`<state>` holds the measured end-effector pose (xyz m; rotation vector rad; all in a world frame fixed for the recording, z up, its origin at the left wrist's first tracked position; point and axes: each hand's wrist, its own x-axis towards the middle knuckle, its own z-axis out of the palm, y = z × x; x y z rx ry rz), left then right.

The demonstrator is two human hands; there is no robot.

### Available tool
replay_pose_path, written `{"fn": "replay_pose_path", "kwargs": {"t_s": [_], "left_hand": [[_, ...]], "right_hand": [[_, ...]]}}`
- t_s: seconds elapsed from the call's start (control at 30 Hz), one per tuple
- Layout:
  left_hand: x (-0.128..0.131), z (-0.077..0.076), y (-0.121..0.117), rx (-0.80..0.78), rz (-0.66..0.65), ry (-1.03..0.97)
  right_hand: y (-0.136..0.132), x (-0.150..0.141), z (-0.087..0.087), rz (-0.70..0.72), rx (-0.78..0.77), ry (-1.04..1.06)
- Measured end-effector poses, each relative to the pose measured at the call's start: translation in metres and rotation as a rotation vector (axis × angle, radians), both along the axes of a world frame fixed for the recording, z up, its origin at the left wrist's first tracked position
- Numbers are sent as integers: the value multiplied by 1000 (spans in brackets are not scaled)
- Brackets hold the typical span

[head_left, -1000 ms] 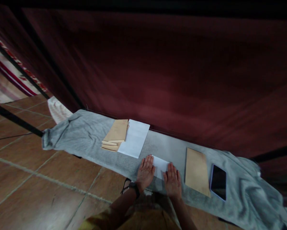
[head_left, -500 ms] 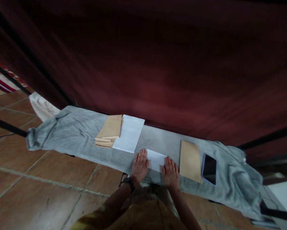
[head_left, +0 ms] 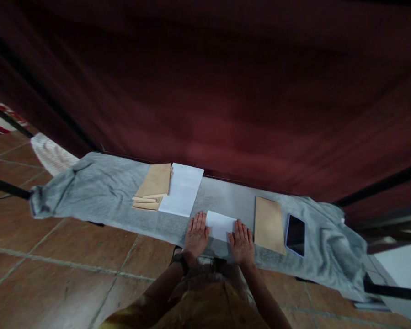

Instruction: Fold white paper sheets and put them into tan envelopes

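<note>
A small white sheet of paper (head_left: 220, 225), perhaps folded, lies flat on the grey cloth between my two hands. My left hand (head_left: 196, 235), with a dark watch on the wrist, rests palm down at its left edge, fingers stretched out. At the right edge my right hand (head_left: 241, 242) lies flat too, its thumb by the paper and its fingers straight. Neither hand grasps anything. Right of my right hand is a single brown envelope (head_left: 269, 225). Up to the left, larger white sheets (head_left: 184, 189) lie partly under a pile of brown envelopes (head_left: 156, 182).
A phone (head_left: 296, 235) with a dark screen lies right of the single envelope. The grey cloth (head_left: 105, 192) covers a long narrow surface, bunched at both ends. Behind it hangs a dark red curtain (head_left: 219, 114). Dark bars stand at both sides above a tiled floor (head_left: 71, 283).
The whole view has shifted slightly, so things appear a little further left. Both hands stay flat at the edges of the small white paper.
</note>
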<state>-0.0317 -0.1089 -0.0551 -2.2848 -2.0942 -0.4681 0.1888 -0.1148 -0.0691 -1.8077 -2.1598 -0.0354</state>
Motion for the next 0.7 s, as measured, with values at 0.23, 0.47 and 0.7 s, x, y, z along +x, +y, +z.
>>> {"fn": "replay_pose_path", "kwargs": {"t_s": [0.23, 0.47, 0.7], "left_hand": [[3, 16, -1, 17, -31, 35], [4, 24, -5, -34, -305, 15], [-25, 26, 5, -16, -212, 34]], "right_hand": [[3, -6, 1, -13, 37, 30], [4, -42, 13, 221, 33, 90], [-2, -47, 6, 244, 75, 6]]}}
